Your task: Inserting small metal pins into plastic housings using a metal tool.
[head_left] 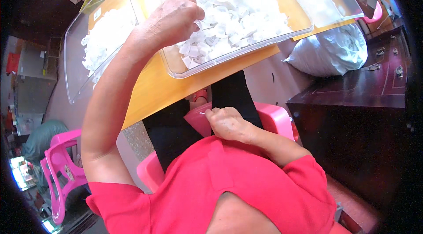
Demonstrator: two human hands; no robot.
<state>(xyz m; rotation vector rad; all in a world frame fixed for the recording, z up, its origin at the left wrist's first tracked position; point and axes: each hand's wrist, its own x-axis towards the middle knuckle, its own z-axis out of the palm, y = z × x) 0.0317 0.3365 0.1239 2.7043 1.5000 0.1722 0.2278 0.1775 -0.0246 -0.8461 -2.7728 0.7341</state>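
Observation:
My left hand (176,18) reaches over a clear shallow plastic tray (240,56) heaped with small white curled pieces (240,26). Its fingers are bent down and closed at the left side of the heap, and whatever they hold is hidden or blends into the white pieces. Close to my lap, my right hand (229,123) is closed, with a thin, small white piece (202,112) poking out at its fingertips. The rest of what lies in that fist is out of sight.
A second clear tray (69,68) with white pieces overhangs the left of the wooden table (154,97); another clear container (328,0) stands at far right. Beyond the right edge are a stuffed whitish bag (335,51) and a dark cabinet (343,95). A pink chair (61,163) is at left.

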